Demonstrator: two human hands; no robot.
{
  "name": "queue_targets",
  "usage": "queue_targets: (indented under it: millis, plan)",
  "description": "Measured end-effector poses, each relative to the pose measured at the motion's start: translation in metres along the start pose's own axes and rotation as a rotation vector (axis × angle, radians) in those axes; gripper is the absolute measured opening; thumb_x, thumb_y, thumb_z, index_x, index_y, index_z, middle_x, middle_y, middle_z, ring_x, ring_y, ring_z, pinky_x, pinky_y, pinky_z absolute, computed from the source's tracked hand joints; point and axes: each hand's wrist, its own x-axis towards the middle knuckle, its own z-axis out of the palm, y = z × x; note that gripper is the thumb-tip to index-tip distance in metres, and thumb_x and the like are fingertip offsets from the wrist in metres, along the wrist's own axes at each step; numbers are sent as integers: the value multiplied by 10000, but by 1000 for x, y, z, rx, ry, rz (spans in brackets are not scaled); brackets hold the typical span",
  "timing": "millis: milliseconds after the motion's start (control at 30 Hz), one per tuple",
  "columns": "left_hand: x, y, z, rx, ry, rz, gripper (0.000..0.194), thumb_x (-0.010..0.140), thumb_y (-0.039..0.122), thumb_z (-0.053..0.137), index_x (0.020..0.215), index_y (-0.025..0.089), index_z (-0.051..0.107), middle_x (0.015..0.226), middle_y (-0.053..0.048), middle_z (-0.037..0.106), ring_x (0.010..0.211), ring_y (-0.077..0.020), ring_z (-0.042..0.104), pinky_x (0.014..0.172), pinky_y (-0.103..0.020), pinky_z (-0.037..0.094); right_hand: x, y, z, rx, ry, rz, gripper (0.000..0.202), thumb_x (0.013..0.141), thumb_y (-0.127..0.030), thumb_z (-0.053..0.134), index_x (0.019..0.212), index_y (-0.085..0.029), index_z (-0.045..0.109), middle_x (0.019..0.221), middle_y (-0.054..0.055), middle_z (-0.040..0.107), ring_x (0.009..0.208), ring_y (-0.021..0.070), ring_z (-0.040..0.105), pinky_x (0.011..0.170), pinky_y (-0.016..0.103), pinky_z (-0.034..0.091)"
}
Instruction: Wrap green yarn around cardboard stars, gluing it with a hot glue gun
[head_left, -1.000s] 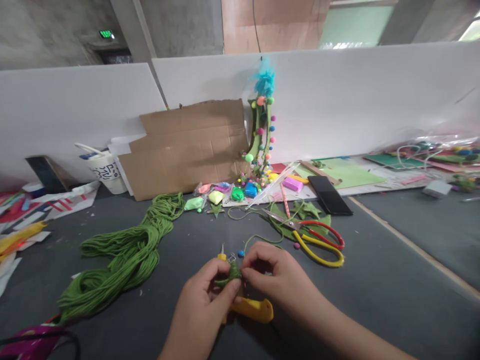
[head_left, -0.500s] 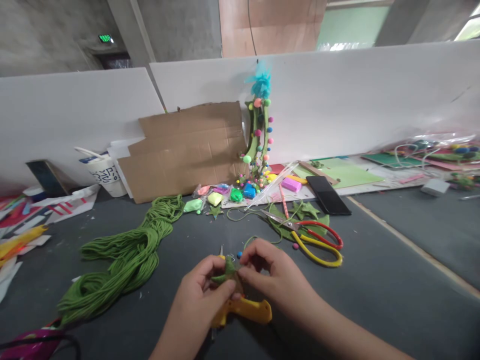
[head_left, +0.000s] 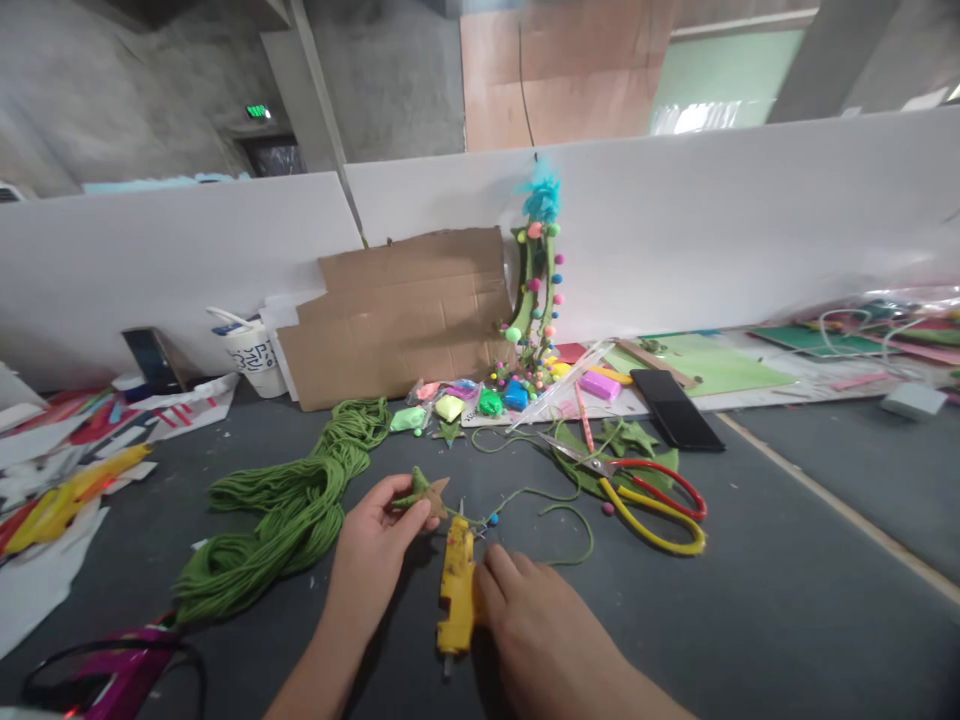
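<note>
My left hand (head_left: 379, 540) pinches a small cardboard star (head_left: 436, 497) partly wrapped in green yarn, thumb on its near side. A strand of green yarn (head_left: 525, 492) runs on the table to the right of the star. Just right of my left hand, my right hand (head_left: 529, 610) has its fingers curled at the handle of a yellow hot glue gun (head_left: 456, 585); most of the handle is hidden behind the hand. The gun's nozzle points away from me, towards a blue pom-pom (head_left: 493, 519). Red-and-yellow-handled scissors (head_left: 652, 500) lie open to the right.
A green yarn skein (head_left: 281, 490) lies at left, near a magenta device (head_left: 135, 670) with a black cord. A cardboard sheet (head_left: 405, 320) and a pom-pom-covered decoration (head_left: 536, 270) stand at the back. A black phone (head_left: 675, 408) lies at right, past a green felt piece (head_left: 667, 465).
My left hand has raised the star away from the glue gun. My right hand has left the star, moved down and closed on the gun's handle. The gun has swung to point forward.
</note>
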Motion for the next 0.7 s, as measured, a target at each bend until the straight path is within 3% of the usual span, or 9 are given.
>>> queue_targets:
  millis: [100,233,300,433,600,700]
  plan:
    - [10,-6,-8,-3,64,15,279,677,325,697,894,168,616,725,6,692,637,-189,688,645,-279,524,1,-2,-4,32,-62,61,385,659,-30,489,1017,-115,601,951,123,613,801,269,579,621,336,434]
    - [25,-13,-21,-19,164,30,340,663,330,698,942,175,579,799,10,669,668,-181,688,673,-275,508,-5,8,-17,344,43,84,442,582,-16,477,988,-155,585,1014,95,590,907,222,553,765,293,431]
    - [29,-13,-23,-36,181,30,339,662,331,691,938,172,573,806,10,659,672,-179,685,685,-281,506,-8,18,-23,519,52,140,395,598,-35,475,950,-186,575,959,51,590,831,175,556,705,244,422]
    - [28,-3,-12,-63,87,2,266,651,295,695,866,160,616,736,9,669,617,-177,673,650,-287,514,-9,42,-31,809,-1,269,208,591,-86,494,763,-196,532,687,-40,518,587,107,470,510,196,330]
    - [16,-1,12,-106,-71,-57,179,626,227,704,777,140,664,700,-4,682,595,-162,648,627,-286,536,-12,64,-23,1324,-10,434,232,617,-169,486,830,-189,576,531,-76,427,435,84,365,423,194,299]
    - [8,-9,19,-132,-116,-104,200,626,235,703,797,137,670,727,-11,683,620,-159,634,630,-302,556,-15,65,-14,1313,52,452,154,718,-296,555,812,-181,594,571,-47,482,491,105,437,473,215,365]
